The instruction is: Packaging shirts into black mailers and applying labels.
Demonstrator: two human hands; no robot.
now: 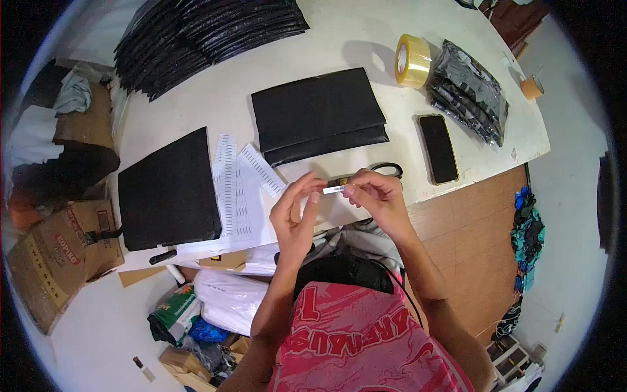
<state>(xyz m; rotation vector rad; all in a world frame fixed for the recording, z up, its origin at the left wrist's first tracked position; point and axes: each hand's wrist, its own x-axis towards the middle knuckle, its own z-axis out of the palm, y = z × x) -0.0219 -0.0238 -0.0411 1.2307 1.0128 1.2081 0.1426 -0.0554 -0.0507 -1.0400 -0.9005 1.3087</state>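
Note:
A small white paper label (333, 190) with dark print is pinched between the thumb and fingers of my right hand (380, 197). My left hand (294, 212) is beside the label's left end, thumb and fingers apart, with nothing clearly gripped. Just behind my fingers lie scissors with a black handle (392, 168), partly hidden by my right hand. Beyond my hands is a folded black plastic pouch (319, 108). Left of it are a narrow strip of printed labels (262, 171) and printed label sheets (238, 209). Another flat black pouch (168, 193) partly covers the sheets.
A stack of black pouches (209, 32) fills the far left of the white table (339, 39). At the right are a clear tape roll (413, 62), a bundle of black packets (469, 91) and a phone (438, 149). A black marker (162, 257) lies near the front-left edge.

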